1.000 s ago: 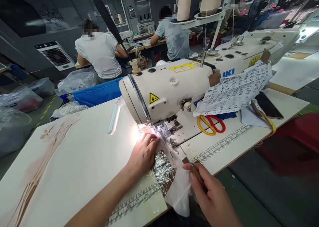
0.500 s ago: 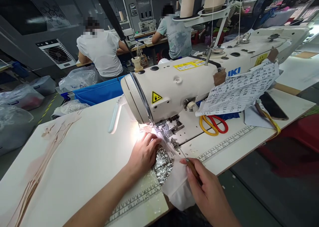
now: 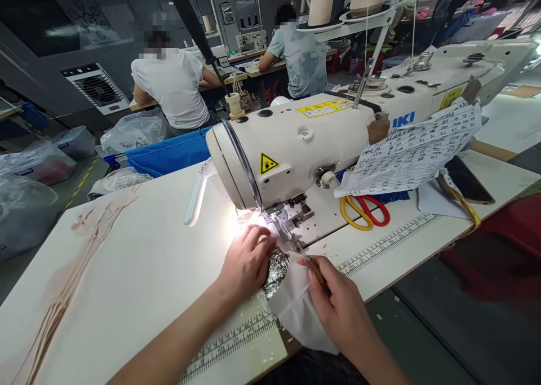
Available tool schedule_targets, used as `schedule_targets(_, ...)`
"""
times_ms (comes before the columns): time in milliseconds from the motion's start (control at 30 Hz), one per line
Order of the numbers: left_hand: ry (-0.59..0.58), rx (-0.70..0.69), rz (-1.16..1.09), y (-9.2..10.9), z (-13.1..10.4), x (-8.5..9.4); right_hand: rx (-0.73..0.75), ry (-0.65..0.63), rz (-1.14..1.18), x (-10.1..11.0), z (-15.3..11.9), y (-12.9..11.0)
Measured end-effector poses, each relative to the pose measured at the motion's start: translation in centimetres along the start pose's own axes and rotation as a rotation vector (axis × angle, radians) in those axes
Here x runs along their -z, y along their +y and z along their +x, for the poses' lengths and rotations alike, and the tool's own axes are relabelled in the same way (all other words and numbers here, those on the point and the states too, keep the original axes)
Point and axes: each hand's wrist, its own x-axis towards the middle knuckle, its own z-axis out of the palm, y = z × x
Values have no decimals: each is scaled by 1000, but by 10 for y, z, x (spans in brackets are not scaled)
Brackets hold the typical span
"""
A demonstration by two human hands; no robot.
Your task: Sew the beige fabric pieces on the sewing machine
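Where behind hands [image 3: 341,305], white fabric [image 3: 294,310] invisible.

Place: a sewing workshop.
Main station: large cream metal sewing machine [image 3: 291,154] stretching from the centre toward two o'clock, on a flat white tabletop [image 3: 147,261] with printed ruler strips.
Supply: two tall beige thread cones [image 3: 322,3] at one o'clock.
Neighbours: a person in a white T-shirt [image 3: 173,89] near ten o'clock, another in a pale blue shirt [image 3: 301,61] just past twelve, backs turned.
Beyond: a smaller white sewing machine [image 3: 252,39] at twelve.
Cutting: scissors with yellow and red loop handles [image 3: 370,221] at three.
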Motion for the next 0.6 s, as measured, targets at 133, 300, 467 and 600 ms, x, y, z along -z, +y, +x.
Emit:
schedule_targets(133,-26,-6,63,2,2,-1,12,-2,-18,0,4,0)
schedule_targets(300,-66,12,162,0,1,-2,43,13,-27,0,10,-4)
schedule_targets(467,-108,49,203,-3,0,-4,42,-34,-73,-2,12,-5)
schedule_targets(600,-114,67,228,-4,1,-6,80,-56,-135,-5,12,0)
